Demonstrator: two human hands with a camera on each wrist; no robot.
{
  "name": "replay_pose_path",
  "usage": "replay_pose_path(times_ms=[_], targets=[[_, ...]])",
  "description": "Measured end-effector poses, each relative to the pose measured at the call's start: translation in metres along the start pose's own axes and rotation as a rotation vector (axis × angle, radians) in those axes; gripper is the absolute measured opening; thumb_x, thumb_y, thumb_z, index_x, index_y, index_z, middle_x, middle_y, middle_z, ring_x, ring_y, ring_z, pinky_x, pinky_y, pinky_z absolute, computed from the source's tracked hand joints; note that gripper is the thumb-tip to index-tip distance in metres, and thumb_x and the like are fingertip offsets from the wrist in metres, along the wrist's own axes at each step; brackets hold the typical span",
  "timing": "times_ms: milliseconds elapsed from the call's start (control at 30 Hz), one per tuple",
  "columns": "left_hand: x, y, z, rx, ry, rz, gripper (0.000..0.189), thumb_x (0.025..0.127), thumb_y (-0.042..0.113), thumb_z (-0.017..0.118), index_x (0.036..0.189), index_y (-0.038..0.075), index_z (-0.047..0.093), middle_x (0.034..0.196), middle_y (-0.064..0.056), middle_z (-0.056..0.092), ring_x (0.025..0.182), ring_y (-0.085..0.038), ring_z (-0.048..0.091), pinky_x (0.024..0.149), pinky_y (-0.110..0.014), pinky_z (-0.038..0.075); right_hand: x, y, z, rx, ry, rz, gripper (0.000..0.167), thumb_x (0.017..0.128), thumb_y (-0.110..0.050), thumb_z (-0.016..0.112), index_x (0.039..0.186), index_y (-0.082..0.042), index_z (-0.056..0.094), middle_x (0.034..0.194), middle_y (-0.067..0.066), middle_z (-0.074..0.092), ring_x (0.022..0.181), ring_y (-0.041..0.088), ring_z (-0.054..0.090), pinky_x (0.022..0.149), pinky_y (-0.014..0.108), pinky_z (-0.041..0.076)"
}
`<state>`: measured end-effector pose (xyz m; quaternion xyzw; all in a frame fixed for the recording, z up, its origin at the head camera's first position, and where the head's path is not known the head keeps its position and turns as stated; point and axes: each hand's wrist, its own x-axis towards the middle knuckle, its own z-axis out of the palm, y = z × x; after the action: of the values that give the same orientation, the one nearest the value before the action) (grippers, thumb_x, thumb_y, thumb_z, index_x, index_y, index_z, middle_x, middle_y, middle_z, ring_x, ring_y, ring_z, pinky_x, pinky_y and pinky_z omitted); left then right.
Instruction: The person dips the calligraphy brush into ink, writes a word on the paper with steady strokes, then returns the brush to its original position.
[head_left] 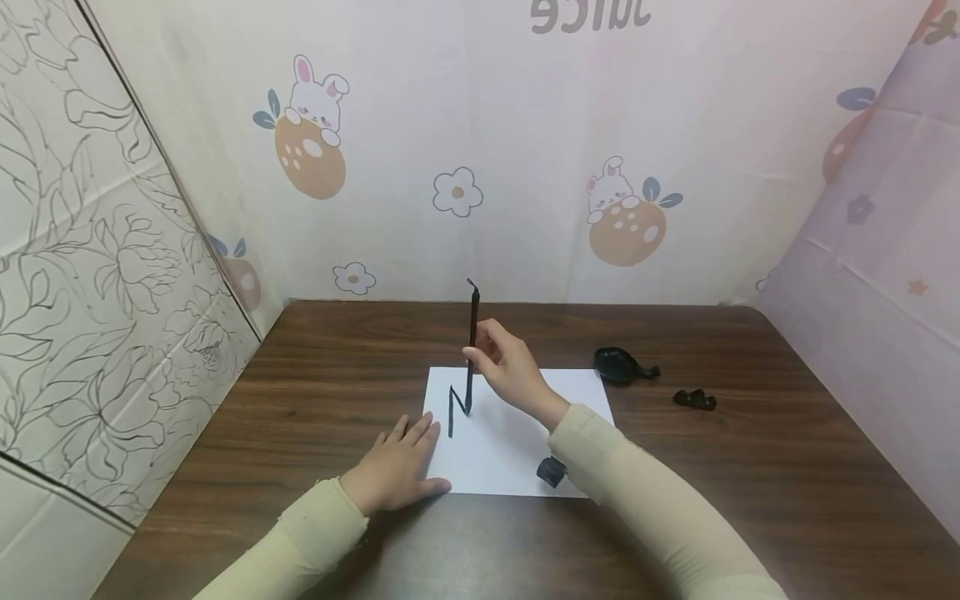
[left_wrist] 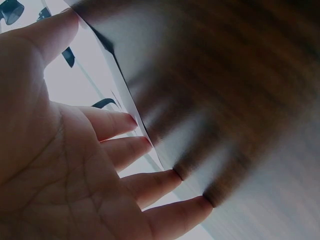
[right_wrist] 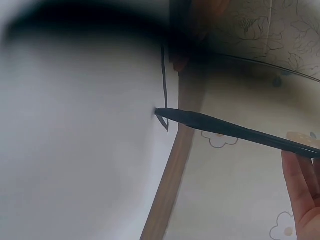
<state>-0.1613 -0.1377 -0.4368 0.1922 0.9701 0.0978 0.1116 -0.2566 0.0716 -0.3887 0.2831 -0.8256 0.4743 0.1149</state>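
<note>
A dark calligraphy brush point(head_left: 474, 312) stands nearly upright over a white sheet of paper point(head_left: 495, 450). My right hand point(head_left: 513, 371) pinches its handle between thumb and fingers. In the right wrist view the black tip of the brush point(right_wrist: 175, 116) meets the paper at the end of a slanted stroke. Black ink strokes point(head_left: 451, 414), one upright and one slanting down to the right, mark the paper's left part. My left hand point(head_left: 397, 467) rests with spread fingers on the paper's left edge; the left wrist view shows its fingers point(left_wrist: 125, 150) extended.
Beyond the paper's upper right corner lies a black ink dish point(head_left: 617, 366) with a handle. To its right is a small black brush rest point(head_left: 694, 400). A small black object point(head_left: 551, 472) sits on the paper's lower right, beside the right sleeve. Patterned curtains point(head_left: 525, 242) border the wooden table point(head_left: 337, 350).
</note>
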Motion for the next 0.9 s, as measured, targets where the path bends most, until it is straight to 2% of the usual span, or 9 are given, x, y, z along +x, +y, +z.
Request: replay_pose_path(times_ms=[300,633,900], targets=[[0.000,0.000,0.001,0.001,0.006,0.002,0.088,0.086,0.060,0.063,0.151,0.007,0.036,0.161,-0.012,0.030,0.144,-0.049,0.027,0.109,-0.068,0.031,-0.005,-0.001,-0.003,0.043,-0.028,0.011,0.021,0.095,-0.013,0.065,0.113,-0.011,0.055,0.087,0.005,0.062,0.074,0.024,0.066,0.063,0.025,0.057],[-0.001,0.001,-0.001,0.001,0.016,0.010,0.088,0.087,0.059,0.063,0.151,0.005,0.036,0.160,-0.013,0.030,0.143,-0.050,0.028,0.108,-0.068,0.032,-0.010,-0.003,-0.009,0.068,-0.053,0.017,0.018,0.096,-0.017,0.064,0.112,-0.013,0.055,0.088,0.006,0.062,0.073,0.017,0.065,0.065,0.024,0.058],[-0.001,0.000,0.000,0.003,0.015,0.010,0.088,0.086,0.060,0.063,0.151,0.005,0.037,0.160,-0.013,0.031,0.143,-0.050,0.028,0.108,-0.068,0.032,-0.011,-0.003,-0.011,0.081,-0.050,0.031,0.019,0.095,-0.017,0.065,0.111,-0.013,0.055,0.089,0.007,0.062,0.075,0.017,0.067,0.067,0.026,0.059]])
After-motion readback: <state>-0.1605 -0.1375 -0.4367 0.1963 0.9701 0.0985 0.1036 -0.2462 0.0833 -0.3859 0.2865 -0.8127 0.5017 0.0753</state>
